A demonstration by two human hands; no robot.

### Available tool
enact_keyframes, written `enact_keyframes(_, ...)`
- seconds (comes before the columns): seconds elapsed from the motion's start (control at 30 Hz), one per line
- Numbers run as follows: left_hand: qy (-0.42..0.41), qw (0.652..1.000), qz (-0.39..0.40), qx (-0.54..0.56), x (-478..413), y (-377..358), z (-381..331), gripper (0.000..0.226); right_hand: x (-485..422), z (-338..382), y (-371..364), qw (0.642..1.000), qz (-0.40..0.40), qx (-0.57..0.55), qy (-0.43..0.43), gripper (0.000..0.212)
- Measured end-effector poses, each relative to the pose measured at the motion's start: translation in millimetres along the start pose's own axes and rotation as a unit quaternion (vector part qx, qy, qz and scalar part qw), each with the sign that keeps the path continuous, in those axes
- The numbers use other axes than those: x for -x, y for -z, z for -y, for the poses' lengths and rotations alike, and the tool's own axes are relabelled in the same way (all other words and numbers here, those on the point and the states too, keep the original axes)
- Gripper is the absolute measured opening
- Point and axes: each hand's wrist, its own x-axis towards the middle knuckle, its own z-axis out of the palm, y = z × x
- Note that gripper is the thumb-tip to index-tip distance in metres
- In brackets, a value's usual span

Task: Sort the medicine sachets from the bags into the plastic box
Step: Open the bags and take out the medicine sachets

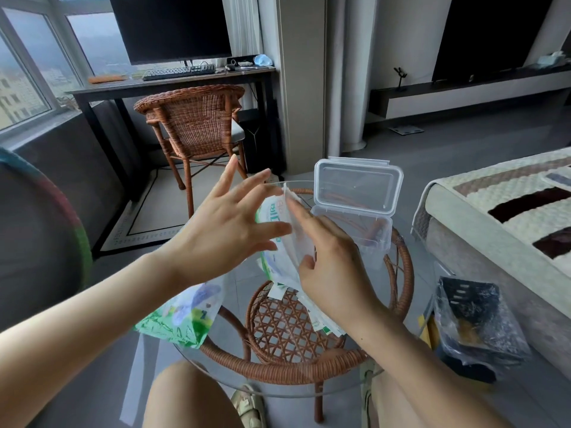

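This is a home bedroom. A quilted bed (494,217) stands at the right. A rattan chair (197,118) faces a monitor (170,26) and keyboard (179,72).

green lettering on the bag (273,212) is too blurred to read.

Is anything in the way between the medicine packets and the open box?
No, nothing visible. The plastic box sits open, lid tipped back, just right of the sachets the right hand pinches.
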Motion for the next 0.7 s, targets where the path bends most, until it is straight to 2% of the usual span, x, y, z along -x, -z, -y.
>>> enact_keyframes(0.1, 0.009, 1.000, 0.009, 0.003, -5, 10, 6, 0.024, -4, -2, 3, 0.998, -0.054, 0.023, 0.014, 0.084)
enact_keyframes(0.3, -0.018, 1.000, 0.003, 0.014, -6, 30, 2, 0.014, -16, -11, 14, 0.980, -0.186, 0.063, -0.014, 0.069)
enact_keyframes(0.43, -0.036, 0.997, -0.046, 0.042, -6, 30, 1, 0.017, -15, -14, 11, 0.976, -0.213, 0.010, -0.041, 0.049)
enact_keyframes(0.5, -0.021, 0.993, -0.074, 0.089, -9, 27, 1, 0.004, -14, -15, 10, 0.974, -0.198, -0.057, -0.098, 0.036)
enact_keyframes(0.53, -0.003, 0.990, -0.078, 0.119, -11, 23, 1, 0.005, -15, -17, 8, 0.969, -0.178, -0.108, -0.135, 0.030)
enact_keyframes(0.6, 0.029, 0.981, -0.067, 0.178, -14, 11, 0, 0.015, -18, -23, -1, 0.948, -0.141, -0.199, -0.202, 0.019)
enact_keyframes(0.63, 0.050, 0.976, -0.049, 0.206, -15, 5, -2, 0.030, -19, -25, -6, 0.937, -0.131, -0.226, -0.230, 0.017)
enact_keyframes(0.7, 0.107, 0.961, 0.009, 0.256, -16, -5, -6, 0.078, -20, -28, -11, 0.920, -0.117, -0.249, -0.279, 0.019)
